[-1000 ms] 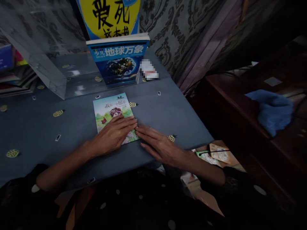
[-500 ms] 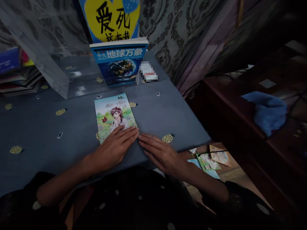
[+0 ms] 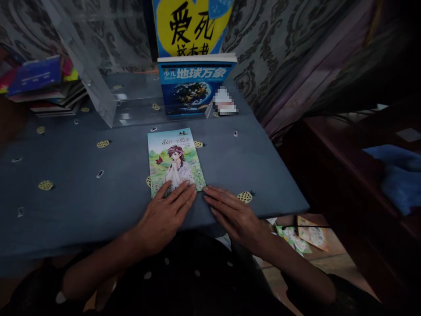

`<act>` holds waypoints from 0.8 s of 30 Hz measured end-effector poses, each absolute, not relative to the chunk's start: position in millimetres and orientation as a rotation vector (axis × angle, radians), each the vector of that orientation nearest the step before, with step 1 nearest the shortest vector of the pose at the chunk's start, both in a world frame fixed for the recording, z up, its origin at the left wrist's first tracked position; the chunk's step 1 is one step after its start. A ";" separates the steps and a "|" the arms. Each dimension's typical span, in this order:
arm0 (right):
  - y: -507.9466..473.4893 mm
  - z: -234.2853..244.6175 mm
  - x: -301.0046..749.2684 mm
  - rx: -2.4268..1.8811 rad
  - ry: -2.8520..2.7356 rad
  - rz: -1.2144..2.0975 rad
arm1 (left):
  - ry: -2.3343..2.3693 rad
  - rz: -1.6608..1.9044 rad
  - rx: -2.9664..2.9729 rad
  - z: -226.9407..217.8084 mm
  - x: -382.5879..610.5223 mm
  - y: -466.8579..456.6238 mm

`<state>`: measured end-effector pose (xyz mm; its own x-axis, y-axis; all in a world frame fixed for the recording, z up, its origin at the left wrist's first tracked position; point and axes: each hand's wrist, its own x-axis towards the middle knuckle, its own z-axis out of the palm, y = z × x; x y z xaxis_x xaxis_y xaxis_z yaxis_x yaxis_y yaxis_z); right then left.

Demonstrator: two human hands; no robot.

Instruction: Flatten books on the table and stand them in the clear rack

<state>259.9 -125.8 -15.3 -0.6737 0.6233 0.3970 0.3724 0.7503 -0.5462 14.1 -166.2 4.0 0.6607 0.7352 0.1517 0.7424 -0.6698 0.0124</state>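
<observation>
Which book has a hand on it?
The butterfly book, lying flat: the left hand rests on its lower part. No hand touches the globe book, yellow-and-blue book or stacked books.

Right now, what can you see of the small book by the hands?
The book lies shut, cover up, on the cloth. It looks thin and papery: pale blue above, green meadow below, dark title, a printed figure, a red butterfly. The left hand rests on its near edge; the right hand is at its near right corner, touch unclear.
</observation>
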 end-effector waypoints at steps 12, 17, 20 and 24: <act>-119.4 -5.5 256.9 -0.724 -2.385 0.545 | -1.624 -0.365 -2.548 5.5 -23.7 -217.7; -115.6 4.5 242.5 -0.693 -2.417 0.473 | -1.631 -0.397 -2.516 0.3 -28.7 -222.9; -112.0 14.5 220.1 -0.554 -2.547 0.569 | -1.601 -0.449 -2.490 -4.5 -27.6 -221.4; -102.8 25.3 186.9 -0.386 -2.803 0.761 | -1.556 -0.521 -2.456 -12.3 -28.1 -219.7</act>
